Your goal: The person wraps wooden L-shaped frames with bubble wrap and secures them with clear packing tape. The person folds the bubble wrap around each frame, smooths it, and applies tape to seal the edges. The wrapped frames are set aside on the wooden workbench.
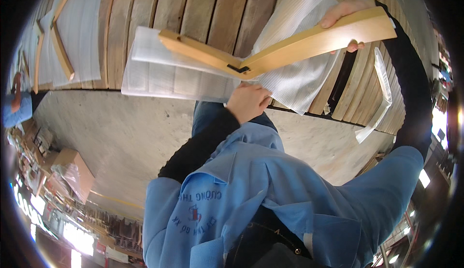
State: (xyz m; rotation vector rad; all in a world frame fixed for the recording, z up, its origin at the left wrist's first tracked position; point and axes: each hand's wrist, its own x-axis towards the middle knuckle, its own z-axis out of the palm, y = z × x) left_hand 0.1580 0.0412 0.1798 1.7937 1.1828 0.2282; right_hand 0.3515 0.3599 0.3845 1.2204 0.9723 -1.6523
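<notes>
Hands raise V-shaped wooden piece point(270, 50) above slatted wooden surface point(212, 12). Right hand point(344, 19) grip closed around far end; left hand point(247, 101) under joint, fingers hidden, hold unclear. Foam sheets point(174, 75) overhang surface edge. Concrete floor point(121, 133) open below. Second wooden piece point(60, 46) far left, partly cut off.

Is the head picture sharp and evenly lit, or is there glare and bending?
Head view: the wooden frame and left hand look sharp; the planks bend toward the rim from the fisheye lens; bright lamps glare at the lower left; the corners are black.
</notes>
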